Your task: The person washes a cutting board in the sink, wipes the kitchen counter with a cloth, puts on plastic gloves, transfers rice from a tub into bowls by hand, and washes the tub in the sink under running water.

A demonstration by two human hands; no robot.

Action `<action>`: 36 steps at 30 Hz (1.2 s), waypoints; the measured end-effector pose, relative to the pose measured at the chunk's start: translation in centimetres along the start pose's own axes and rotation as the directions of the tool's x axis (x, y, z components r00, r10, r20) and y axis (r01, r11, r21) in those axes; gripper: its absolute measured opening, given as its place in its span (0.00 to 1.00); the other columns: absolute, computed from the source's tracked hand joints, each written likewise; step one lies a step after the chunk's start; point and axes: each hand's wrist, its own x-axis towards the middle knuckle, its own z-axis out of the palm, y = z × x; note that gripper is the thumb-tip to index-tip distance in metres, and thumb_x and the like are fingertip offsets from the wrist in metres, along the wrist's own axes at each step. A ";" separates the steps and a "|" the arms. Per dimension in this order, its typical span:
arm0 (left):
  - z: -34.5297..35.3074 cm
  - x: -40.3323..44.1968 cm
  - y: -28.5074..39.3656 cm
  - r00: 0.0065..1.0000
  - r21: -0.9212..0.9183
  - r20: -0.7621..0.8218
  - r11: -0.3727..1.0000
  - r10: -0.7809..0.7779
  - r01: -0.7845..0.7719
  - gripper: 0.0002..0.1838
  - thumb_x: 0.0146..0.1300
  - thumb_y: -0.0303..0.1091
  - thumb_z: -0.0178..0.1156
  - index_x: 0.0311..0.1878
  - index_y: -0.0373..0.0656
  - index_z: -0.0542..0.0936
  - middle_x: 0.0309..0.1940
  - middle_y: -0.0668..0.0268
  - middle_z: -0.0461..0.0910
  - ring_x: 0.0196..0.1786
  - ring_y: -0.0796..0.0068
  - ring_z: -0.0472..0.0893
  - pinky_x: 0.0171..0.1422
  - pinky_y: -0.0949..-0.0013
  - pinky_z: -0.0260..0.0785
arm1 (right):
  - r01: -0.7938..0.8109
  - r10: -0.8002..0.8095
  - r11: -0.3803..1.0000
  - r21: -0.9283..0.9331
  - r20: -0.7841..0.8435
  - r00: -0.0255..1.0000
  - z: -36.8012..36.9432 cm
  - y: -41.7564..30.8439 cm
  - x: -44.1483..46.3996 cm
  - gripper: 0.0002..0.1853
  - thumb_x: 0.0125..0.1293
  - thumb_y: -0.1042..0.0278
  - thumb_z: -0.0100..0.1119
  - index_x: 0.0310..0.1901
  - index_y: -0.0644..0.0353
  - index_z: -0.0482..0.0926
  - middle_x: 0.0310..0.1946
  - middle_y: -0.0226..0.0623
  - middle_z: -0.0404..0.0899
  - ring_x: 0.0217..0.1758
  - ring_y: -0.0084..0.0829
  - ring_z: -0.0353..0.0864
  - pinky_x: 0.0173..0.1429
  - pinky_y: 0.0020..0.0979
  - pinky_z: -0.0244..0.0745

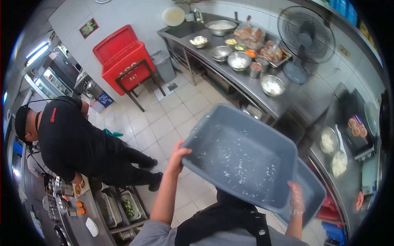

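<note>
A grey plastic tub (pixel 238 156) is held up in front of me, its inside turned toward my view and speckled with white grain-like bits. My left hand (pixel 177 157) grips its left rim. At the lower right edge, my right hand (pixel 296 198) is closed on the tub, and what looks like a clear glove covers it. A second grey tub (pixel 312 192) shows behind the first on the right, partly hidden by it; whether my right hand also holds this one I cannot tell.
A steel counter (pixel 197 28) bears several bowls and bags. A fan (pixel 305 37) stands at its right end. Bowls of white food (pixel 328 140) sit on the right-hand counter. A red cooler (pixel 129 61) stands by the wall. A co-worker in black (pixel 78 135) bends over the left counter.
</note>
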 end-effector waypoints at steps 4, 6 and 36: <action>-9.4 3.8 3.4 0.948 -0.160 -0.289 0.970 0.133 -0.185 0.26 0.42 0.25 0.52 0.51 0.38 0.72 0.37 0.65 0.76 0.39 0.73 0.76 0.43 0.72 0.70 | -0.070 0.110 0.994 -0.087 0.642 0.759 15.3 -6.5 3.6 0.53 0.54 0.50 0.66 0.71 0.74 0.48 0.72 0.52 0.55 0.76 0.40 0.52 0.76 0.35 0.47; -12.5 3.8 6.5 0.911 -0.186 -0.382 0.953 0.156 -0.241 0.26 0.40 0.26 0.51 0.49 0.37 0.73 0.37 0.63 0.76 0.39 0.72 0.75 0.45 0.72 0.70 | -0.063 0.115 0.991 -0.118 0.508 0.854 23.2 -8.3 5.3 0.51 0.56 0.48 0.67 0.72 0.72 0.51 0.70 0.48 0.59 0.74 0.37 0.56 0.75 0.34 0.50; -36.2 59.0 43.4 0.714 -0.106 -0.464 0.767 0.525 -0.633 0.17 0.38 0.25 0.48 0.37 0.42 0.68 0.31 0.66 0.70 0.35 0.72 0.72 0.42 0.73 0.70 | -0.050 -0.149 0.979 0.199 0.857 0.493 98.9 -30.7 22.1 0.30 0.68 0.52 0.50 0.63 0.68 0.67 0.53 0.40 0.76 0.55 0.30 0.74 0.62 0.31 0.68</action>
